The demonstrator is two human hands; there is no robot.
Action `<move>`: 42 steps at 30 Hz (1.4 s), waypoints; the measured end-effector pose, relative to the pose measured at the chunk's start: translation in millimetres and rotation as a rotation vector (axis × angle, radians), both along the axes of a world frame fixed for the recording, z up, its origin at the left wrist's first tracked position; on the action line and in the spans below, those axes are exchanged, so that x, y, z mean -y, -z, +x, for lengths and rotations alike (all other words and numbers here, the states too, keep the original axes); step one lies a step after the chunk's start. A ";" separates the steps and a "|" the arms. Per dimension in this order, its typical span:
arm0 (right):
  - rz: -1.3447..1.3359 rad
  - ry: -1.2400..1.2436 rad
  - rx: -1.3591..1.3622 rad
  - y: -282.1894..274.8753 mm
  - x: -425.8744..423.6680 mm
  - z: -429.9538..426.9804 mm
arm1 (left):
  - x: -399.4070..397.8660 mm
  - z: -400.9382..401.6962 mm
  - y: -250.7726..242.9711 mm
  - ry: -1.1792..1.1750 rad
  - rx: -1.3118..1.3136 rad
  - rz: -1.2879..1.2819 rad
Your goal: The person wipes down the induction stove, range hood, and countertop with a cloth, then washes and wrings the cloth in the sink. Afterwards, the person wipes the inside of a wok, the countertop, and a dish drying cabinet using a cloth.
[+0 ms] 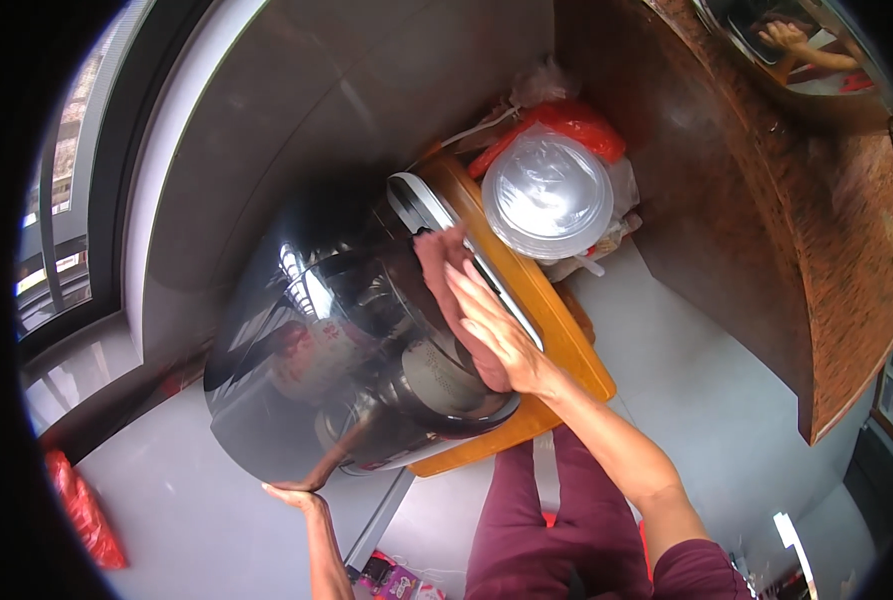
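Observation:
A large appliance with a glossy dark curved glass door (pixel 356 360) stands on an orange-brown wooden stool or stand (pixel 589 360); bowls show through or in the glass. My right hand (pixel 502 330) presses a folded reddish-brown cloth (pixel 446 285) against the appliance near its light-edged side. My left hand (pixel 296 495) touches the lower outer edge of the dark glass door, palm against it, fingers mostly hidden at the rim.
Clear round plastic lids or containers (pixel 547 191) and a red plastic bag (pixel 581 131) lie beyond the wood. A reddish stone counter (pixel 829 300) curves at right. Another red bag (pixel 86 510) is at lower left, a purple package (pixel 397 583) below.

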State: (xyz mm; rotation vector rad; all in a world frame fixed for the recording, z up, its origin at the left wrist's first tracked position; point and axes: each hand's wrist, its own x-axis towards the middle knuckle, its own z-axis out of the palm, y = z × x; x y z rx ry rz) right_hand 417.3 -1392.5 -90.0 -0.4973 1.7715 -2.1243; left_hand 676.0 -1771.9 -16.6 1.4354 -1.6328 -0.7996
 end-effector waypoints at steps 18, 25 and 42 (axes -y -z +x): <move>-0.294 0.349 1.171 11.1 -78.7 96.3 | 12.0 10.2 5.5 0.073 -0.001 0.021; -0.099 0.011 -0.076 -87.8 13.7 -57.7 | 6.3 1.2 11.0 0.049 0.046 0.027; 0.202 0.595 0.080 17.4 2.6 119.4 | 15.4 5.5 4.3 0.026 -0.060 0.009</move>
